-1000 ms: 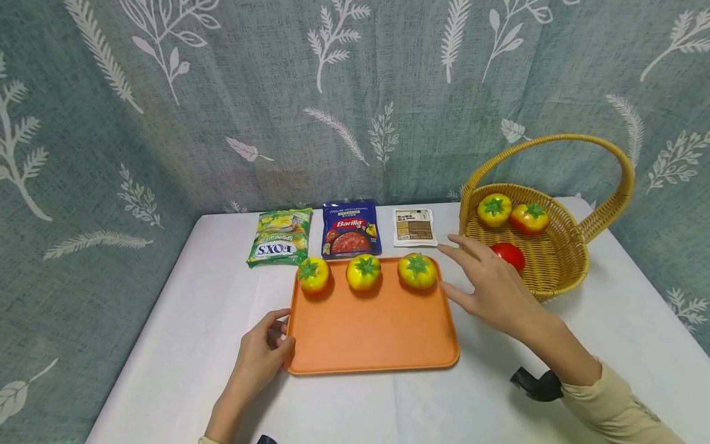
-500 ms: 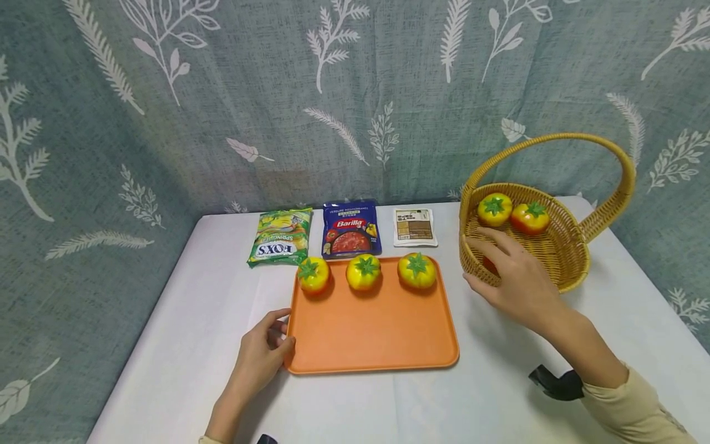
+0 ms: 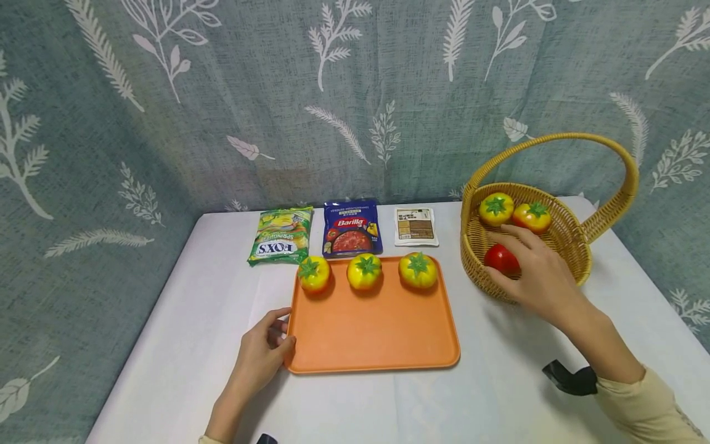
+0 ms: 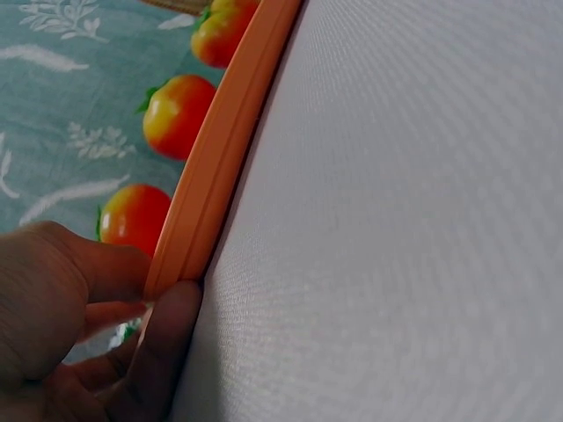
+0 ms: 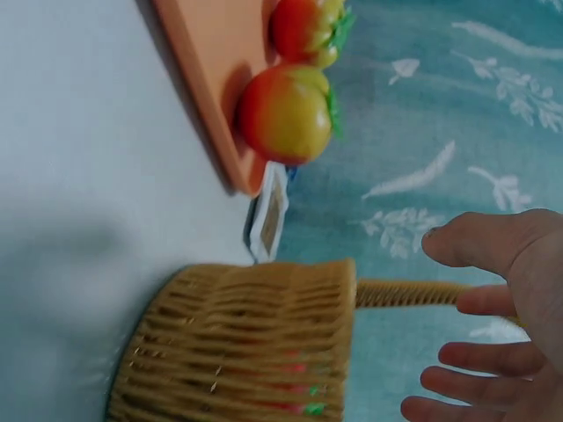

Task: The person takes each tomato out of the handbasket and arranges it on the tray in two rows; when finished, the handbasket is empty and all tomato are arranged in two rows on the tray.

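Observation:
My left hand (image 3: 261,345) pinches the left edge of the orange tray (image 3: 374,333) near its front corner, thumb and fingers on the rim. Along the tray's back edge sit three yellow-red tomatoes with green leaf tops: left (image 3: 314,274), middle (image 3: 364,271) and right (image 3: 418,270). My right hand (image 3: 546,280) hovers over the front of the wicker basket (image 3: 571,250), fingers spread with nothing between them in the right wrist view. Beside its thumb and fingers lies a plain red tomato (image 3: 501,259), partly hidden. Farther back in the basket are two yellow-red tomatoes, one (image 3: 496,208) beside the other (image 3: 532,217).
Behind the tray lie a green Fox's packet (image 3: 281,236), a blue Barilla pouch (image 3: 351,228) and a small white-brown packet (image 3: 416,227). The basket's tall handle (image 3: 554,137) arches over it. A patterned curtain (image 3: 249,92) hangs behind the white table (image 3: 222,277).
My right hand has moved right from beside the tray to over the basket, close to the red tomato. The left hand and the tray have stayed put.

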Available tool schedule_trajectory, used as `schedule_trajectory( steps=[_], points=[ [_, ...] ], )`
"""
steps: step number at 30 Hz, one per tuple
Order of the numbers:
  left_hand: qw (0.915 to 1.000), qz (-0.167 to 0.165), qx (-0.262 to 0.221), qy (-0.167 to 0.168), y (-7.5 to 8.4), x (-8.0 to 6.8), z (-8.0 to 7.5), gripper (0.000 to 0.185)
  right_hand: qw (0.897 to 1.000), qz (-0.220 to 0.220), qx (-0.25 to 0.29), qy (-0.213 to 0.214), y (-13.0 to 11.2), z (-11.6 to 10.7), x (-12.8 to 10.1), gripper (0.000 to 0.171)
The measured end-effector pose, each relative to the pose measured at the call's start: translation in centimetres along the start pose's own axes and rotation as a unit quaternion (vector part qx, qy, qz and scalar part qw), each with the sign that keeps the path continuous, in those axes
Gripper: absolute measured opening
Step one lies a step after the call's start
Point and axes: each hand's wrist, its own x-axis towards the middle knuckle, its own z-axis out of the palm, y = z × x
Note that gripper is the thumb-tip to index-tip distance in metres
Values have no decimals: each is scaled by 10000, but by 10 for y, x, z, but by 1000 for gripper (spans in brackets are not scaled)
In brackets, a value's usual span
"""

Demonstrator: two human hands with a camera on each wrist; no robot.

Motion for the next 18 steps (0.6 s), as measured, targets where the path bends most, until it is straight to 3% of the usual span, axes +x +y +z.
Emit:
schedule_trajectory(
  steps=[11,18],
  points=[
    [10000,-37,-14,-2,0,1,0,52,9980,505,-114,-353,24,3,0,57],
    [10000,-57,-24,-18,-1,1,1,52,9929,814,-268,-824,40,7,3,62]
  ],
)
